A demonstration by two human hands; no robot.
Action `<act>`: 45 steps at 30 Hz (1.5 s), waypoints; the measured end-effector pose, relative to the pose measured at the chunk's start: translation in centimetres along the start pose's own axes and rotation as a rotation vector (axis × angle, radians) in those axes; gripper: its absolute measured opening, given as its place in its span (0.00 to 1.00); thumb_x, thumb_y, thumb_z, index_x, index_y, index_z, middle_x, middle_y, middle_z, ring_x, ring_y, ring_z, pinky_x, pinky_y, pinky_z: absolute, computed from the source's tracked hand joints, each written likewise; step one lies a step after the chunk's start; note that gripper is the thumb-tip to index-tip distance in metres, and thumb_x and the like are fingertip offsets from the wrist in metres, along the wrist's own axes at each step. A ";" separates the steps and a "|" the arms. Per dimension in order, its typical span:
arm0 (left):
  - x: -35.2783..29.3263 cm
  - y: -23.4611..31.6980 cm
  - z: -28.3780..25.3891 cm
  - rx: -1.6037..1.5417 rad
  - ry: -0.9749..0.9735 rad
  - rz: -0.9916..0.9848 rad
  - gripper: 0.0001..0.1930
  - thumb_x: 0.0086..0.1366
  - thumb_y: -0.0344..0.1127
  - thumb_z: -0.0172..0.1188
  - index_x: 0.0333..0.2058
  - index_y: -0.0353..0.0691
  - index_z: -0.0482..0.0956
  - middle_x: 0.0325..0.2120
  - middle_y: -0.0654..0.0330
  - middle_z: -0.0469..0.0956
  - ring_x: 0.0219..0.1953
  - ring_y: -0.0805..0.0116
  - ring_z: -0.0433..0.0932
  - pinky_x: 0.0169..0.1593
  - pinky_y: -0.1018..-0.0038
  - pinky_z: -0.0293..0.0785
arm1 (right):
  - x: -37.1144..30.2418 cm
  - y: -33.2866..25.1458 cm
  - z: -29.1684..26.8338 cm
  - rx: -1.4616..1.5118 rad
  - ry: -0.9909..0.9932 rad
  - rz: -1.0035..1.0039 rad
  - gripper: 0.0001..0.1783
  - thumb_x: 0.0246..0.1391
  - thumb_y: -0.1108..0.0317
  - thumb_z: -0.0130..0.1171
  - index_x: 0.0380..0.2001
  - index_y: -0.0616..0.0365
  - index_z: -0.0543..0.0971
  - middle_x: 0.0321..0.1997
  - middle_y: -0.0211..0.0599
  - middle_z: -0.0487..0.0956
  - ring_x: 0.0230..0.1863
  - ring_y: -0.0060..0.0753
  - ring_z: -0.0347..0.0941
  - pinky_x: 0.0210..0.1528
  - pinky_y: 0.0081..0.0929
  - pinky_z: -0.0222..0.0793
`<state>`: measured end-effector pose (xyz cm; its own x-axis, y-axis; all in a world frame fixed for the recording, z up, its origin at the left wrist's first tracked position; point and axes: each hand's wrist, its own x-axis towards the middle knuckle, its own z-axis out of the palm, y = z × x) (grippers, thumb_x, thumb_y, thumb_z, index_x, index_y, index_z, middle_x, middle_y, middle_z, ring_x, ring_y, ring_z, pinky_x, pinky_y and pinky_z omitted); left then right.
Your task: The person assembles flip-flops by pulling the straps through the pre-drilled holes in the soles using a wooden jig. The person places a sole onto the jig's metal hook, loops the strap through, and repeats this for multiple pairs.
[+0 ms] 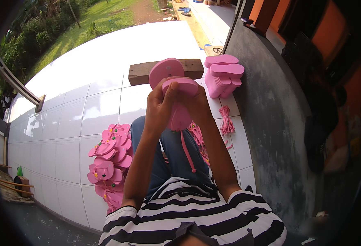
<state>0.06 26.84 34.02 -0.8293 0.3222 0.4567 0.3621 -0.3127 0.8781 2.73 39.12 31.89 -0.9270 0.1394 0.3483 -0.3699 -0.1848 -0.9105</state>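
Observation:
In front of my knees, my left hand (159, 100) and my right hand (197, 102) are closed around a pink flip-flop sole (181, 85). My left thumb presses on its near edge; the right fingers are mostly hidden behind it. Another pink flat part (166, 70) shows beyond the hands, and more pink foam (179, 117) below them. I cannot tell whether these are one bent sole or two. From the lower end hangs a pink strap (187, 151). Behind the far part lies a wooden block (141, 74), crosswise on the white tiles.
Finished-looking pink flip-flops (106, 170) with small coloured decorations are heaped left of my legs. A stack of pink soles (225, 76) stands at the right by the grey wall (266, 102). Nearer are a tied bundle of pink straps (226, 119) and loose straps (199, 139).

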 end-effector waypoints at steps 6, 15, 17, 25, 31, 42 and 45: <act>-4.1 1.9 0.1 0.147 -0.002 -0.116 0.19 0.70 0.47 0.58 0.39 0.33 0.79 0.25 0.61 0.80 0.28 0.81 0.73 0.31 0.79 0.70 | -5.2 -1.0 2.0 -0.104 0.188 0.086 0.15 0.57 0.70 0.65 0.47 0.63 0.80 0.41 0.36 0.83 0.42 0.23 0.79 0.46 0.24 0.76; -12.1 -2.3 -2.8 0.353 -0.301 -0.664 0.18 0.70 0.47 0.58 0.45 0.36 0.80 0.21 0.57 0.78 0.28 0.74 0.76 0.33 0.74 0.71 | -14.8 1.8 1.9 -0.717 0.414 0.113 0.26 0.47 0.70 0.72 0.48 0.59 0.72 0.40 0.37 0.75 0.45 0.38 0.76 0.50 0.32 0.73; -12.1 -4.3 -3.4 0.459 -0.249 -0.643 0.18 0.70 0.46 0.58 0.43 0.35 0.81 0.25 0.59 0.78 0.29 0.76 0.74 0.34 0.76 0.69 | -15.2 2.5 1.9 -0.991 0.312 0.100 0.25 0.44 0.64 0.73 0.43 0.59 0.73 0.38 0.39 0.74 0.39 0.42 0.76 0.40 0.39 0.74; -10.6 -6.8 -5.1 0.587 -0.191 -0.221 0.14 0.66 0.41 0.64 0.42 0.35 0.82 0.33 0.57 0.81 0.35 0.67 0.76 0.42 0.72 0.72 | -14.7 4.3 2.2 -1.128 -0.075 0.151 0.09 0.54 0.65 0.62 0.30 0.57 0.74 0.26 0.38 0.75 0.29 0.44 0.76 0.29 0.39 0.71; -9.1 -5.7 -5.9 0.214 -0.019 -0.357 0.14 0.67 0.35 0.62 0.44 0.29 0.78 0.36 0.60 0.79 0.42 0.77 0.75 0.44 0.78 0.71 | -14.6 0.4 2.5 -0.951 -0.185 0.093 0.07 0.55 0.66 0.63 0.28 0.57 0.77 0.26 0.38 0.73 0.28 0.43 0.74 0.30 0.37 0.69; -6.7 -2.8 -4.0 0.080 -0.206 0.288 0.25 0.56 0.25 0.66 0.45 0.41 0.58 0.42 0.45 0.74 0.42 0.59 0.75 0.49 0.64 0.71 | -8.5 0.1 0.3 -0.843 0.137 -0.266 0.18 0.50 0.75 0.67 0.46 0.58 0.80 0.46 0.39 0.79 0.46 0.42 0.78 0.47 0.35 0.76; -5.3 -3.5 -4.2 0.161 -0.204 0.462 0.30 0.49 0.29 0.74 0.43 0.43 0.60 0.38 0.48 0.74 0.40 0.59 0.75 0.47 0.65 0.71 | -7.3 0.2 0.4 -0.809 0.122 -0.321 0.18 0.49 0.79 0.67 0.46 0.58 0.81 0.47 0.38 0.80 0.46 0.40 0.79 0.48 0.32 0.77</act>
<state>1.37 22.51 27.93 -0.4743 0.3556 0.8053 0.7442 -0.3267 0.5826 9.42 37.73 29.28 -0.7556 0.1777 0.6305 -0.4108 0.6212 -0.6673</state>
